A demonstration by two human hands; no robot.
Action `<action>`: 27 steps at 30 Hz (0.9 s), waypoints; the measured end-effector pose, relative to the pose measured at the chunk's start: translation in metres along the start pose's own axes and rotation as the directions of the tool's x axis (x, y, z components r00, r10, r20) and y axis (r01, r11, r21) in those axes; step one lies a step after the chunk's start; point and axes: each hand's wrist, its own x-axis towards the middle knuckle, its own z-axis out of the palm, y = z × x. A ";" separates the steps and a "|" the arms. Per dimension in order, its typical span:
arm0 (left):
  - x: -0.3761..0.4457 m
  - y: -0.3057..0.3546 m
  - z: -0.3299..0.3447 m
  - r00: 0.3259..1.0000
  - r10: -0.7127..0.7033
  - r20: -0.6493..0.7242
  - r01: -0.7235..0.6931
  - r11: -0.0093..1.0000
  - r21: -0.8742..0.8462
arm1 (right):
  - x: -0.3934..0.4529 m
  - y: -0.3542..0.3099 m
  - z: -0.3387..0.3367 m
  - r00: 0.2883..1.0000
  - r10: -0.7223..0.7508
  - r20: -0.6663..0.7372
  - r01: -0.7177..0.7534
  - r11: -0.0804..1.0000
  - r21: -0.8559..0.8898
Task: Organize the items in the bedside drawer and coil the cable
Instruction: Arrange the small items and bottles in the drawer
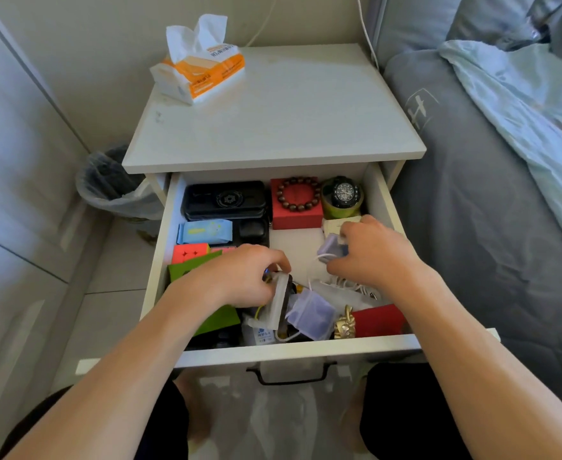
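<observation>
The white bedside drawer (306, 351) is pulled out. My left hand (239, 277) grips a clear plastic case (279, 302) near the drawer's front middle. My right hand (372, 250) holds a small lilac pouch (331, 247) above a tangled white cable (342, 285). A second lilac pouch (311, 315) lies at the front. At the back sit a black case (223, 199), a red box with a bead bracelet (296, 200) and a watch on a green stand (342, 195). A blue packet (206, 231), a colourful cube (190, 253) and a green card (219, 318) lie on the left.
An orange tissue pack (200, 69) stands on the nightstand top (273, 121). A lined waste bin (113, 187) is on the floor to the left. A bed with grey bedding (488, 210) is close on the right. A red box (379, 320) and a gold ornament (346, 325) fill the drawer's front right.
</observation>
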 end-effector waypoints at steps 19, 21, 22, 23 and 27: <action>-0.020 -0.011 -0.011 0.980 -0.164 -0.108 0.146 0.976 -0.163 | -0.019 -0.020 0.001 0.954 -0.294 -0.067 0.292 0.849 0.441; -0.020 -0.013 -0.011 0.976 -0.192 -0.099 0.167 0.962 -0.217 | -0.013 -0.037 0.009 0.934 -0.358 0.012 0.332 0.877 0.348; -0.021 -0.016 -0.012 0.977 -0.199 -0.081 0.175 0.955 -0.238 | -0.008 -0.047 0.015 0.929 -0.367 0.057 0.339 0.900 0.274; -0.021 -0.017 -0.012 0.978 -0.200 -0.061 0.178 0.949 -0.260 | -0.005 -0.054 0.019 0.930 -0.356 0.095 0.333 0.923 0.193; -0.020 -0.023 -0.009 0.981 -0.187 -0.054 0.165 0.947 -0.274 | 0.004 -0.070 0.023 0.950 -0.274 0.152 0.251 0.956 0.151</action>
